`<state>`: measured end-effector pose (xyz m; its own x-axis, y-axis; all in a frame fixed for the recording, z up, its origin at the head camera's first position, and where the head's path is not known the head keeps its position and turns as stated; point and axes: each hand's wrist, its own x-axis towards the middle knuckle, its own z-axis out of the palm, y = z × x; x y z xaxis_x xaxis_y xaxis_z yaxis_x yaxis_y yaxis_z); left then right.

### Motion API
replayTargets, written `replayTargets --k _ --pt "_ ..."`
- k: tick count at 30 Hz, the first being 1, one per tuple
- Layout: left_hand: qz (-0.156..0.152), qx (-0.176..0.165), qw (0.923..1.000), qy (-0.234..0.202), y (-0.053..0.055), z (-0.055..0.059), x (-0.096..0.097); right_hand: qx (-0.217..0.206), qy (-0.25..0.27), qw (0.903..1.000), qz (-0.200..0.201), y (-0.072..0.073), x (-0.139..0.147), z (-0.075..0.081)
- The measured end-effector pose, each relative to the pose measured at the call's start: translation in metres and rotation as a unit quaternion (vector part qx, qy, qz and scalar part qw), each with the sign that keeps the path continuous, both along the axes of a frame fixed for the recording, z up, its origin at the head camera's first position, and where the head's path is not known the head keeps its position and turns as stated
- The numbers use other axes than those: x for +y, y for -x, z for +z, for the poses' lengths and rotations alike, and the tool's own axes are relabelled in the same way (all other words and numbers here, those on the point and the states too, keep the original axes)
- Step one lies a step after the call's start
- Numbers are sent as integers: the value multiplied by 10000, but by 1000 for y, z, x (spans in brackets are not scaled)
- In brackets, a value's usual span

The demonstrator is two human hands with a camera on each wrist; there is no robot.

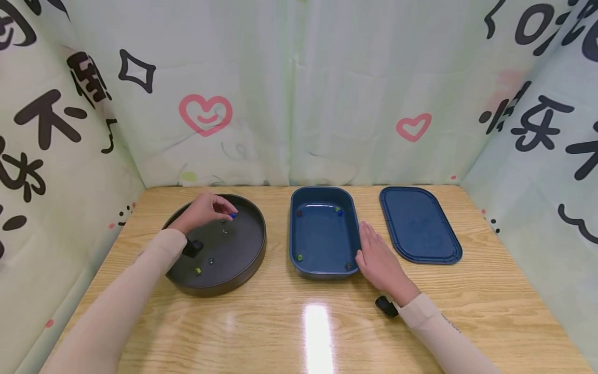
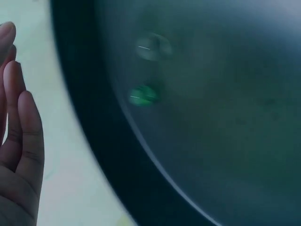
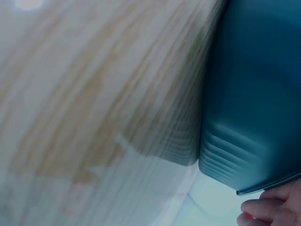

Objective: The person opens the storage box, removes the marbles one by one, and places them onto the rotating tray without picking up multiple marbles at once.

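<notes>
Between thumb and fingertips my left hand (image 1: 206,210) pinches a blue marble (image 1: 233,214), above the round dark pan (image 1: 252,267). Inside the pan lie several marbles, among them a yellow-green marble (image 1: 198,271) and clear ones near the middle. The left wrist view shows a green marble (image 2: 143,95) beside a clear marble (image 2: 154,46) near the pan's wall. My right hand (image 1: 377,259) rests with straight fingers along the right side of the blue rectangular container (image 1: 323,272). In that container are several marbles: a red marble (image 1: 299,213), a blue marble (image 1: 340,213) and green ones near its corners.
A flat blue lid (image 1: 420,223) lies on the wooden table (image 1: 266,332) to the right of the container. A printed curtain (image 1: 289,104) stands behind the table and along both sides.
</notes>
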<state>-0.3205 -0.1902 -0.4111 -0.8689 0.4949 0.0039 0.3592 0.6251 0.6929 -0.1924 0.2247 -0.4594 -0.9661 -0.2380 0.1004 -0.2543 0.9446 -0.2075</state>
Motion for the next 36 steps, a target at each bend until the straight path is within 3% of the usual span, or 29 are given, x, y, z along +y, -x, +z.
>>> replayTargets --k 8,13,20,26,31,36 --pt "-330 -126 9962 802 13 -20 -2 -63 -43 10000 -19 0 1 2" --pt "-365 48 9933 1093 23 -27 2 -75 -20 10000 -25 0 2 2" --pt "-418 101 9914 1239 33 -35 9 -37 -24 10000 -5 1 2 -2" --pt "-499 175 9912 1212 31 -35 12 -34 -40 10000 -11 1 1 -2" --pt "-360 203 9916 1222 30 -36 11 -28 -50 10000 -10 0 1 -1" --pt "56 118 9937 1110 28 -33 9 -17 -67 10000 0 0 1 -1"
